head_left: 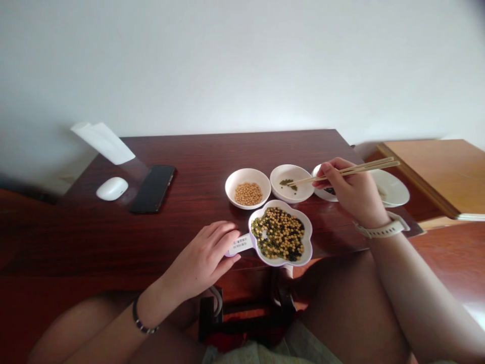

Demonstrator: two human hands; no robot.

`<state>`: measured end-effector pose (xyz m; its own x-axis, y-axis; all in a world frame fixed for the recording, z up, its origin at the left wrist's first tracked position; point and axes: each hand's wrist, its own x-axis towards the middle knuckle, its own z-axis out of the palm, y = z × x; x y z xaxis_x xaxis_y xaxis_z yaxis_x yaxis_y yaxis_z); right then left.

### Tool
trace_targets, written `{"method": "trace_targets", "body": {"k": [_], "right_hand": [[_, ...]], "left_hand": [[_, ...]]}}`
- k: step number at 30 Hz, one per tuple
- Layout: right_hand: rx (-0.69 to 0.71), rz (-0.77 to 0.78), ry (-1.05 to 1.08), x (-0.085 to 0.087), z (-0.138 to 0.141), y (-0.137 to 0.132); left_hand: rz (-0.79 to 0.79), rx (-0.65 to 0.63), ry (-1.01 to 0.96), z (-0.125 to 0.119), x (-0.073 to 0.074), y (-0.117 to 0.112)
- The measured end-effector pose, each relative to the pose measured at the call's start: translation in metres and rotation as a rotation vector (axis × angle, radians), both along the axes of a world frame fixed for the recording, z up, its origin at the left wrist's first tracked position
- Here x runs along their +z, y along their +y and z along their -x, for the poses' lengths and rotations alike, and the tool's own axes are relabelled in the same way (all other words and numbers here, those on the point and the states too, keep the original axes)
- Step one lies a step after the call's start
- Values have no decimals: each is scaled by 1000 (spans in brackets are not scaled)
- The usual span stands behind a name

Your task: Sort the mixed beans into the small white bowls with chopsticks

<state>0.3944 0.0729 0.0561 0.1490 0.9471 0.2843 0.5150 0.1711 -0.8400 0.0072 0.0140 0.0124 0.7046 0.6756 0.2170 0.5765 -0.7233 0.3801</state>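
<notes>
My left hand grips the white handle of a flower-shaped dish filled with mixed yellow, green and dark beans at the table's near edge. My right hand is closed round a pair of wooden chopsticks. Their tips reach into a small white bowl with a few green beans. To its left stands another white bowl holding yellow beans. Behind my right hand a white plate shows a few dark beans, partly hidden.
On the dark wooden table, a black phone, a white mouse and a white folded paper lie at the back left. A lighter wooden surface stands to the right. My knees sit below the table's front edge.
</notes>
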Motion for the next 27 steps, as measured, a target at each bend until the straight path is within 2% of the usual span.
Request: {"method": "trace_targets", "body": {"k": [4, 10, 13, 17, 21, 27], "right_hand": [[-57, 5, 16, 2, -7, -1], [-56, 18, -120, 1, -8, 0], [-66, -17, -62, 1, -5, 0], [-2, 28, 52, 0, 3, 0], [82, 74, 40, -2, 11, 2], [20, 0, -24, 3, 9, -3]], "left_hand": [[-12, -2, 4, 1, 0, 0], [-3, -8, 6, 2, 0, 2], [2, -6, 3, 2, 0, 2], [-1, -5, 1, 1, 0, 3], [1, -7, 16, 1, 0, 3], [-6, -6, 23, 1, -1, 2]]}}
